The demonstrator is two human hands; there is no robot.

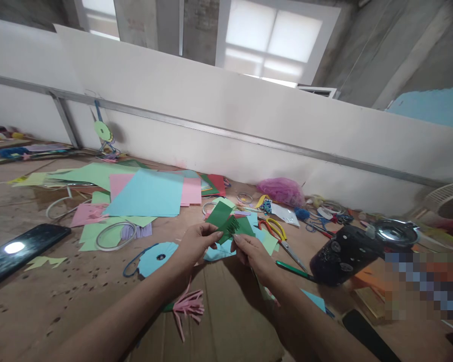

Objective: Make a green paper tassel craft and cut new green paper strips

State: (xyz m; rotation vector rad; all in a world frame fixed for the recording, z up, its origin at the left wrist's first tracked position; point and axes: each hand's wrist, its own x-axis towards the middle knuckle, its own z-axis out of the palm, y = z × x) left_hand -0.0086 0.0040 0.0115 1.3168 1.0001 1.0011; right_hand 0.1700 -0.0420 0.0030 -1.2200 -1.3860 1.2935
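Note:
Between my two hands is a piece of dark green paper [219, 215], with a fringe of thin cut strips near its middle. My left hand [201, 240] pinches its lower left part between thumb and fingers. At the lower right edge, the fingertips of my right hand [249, 251] are closed on the same paper. Just below my left wrist, a pink fringed paper flower [189, 305] with a green stem lies on the cardboard [226, 322]. A light blue paper disc [159, 258] with a dark centre rests left of my left hand.
Scissors [281, 236] and a green cutter [295, 270] lie right of my right hand, near a black bottle [343, 255]. Coloured sheets [147, 193] are stacked at the back left. A phone [18, 251] lies far left. A white partition [173, 136] closes off the back.

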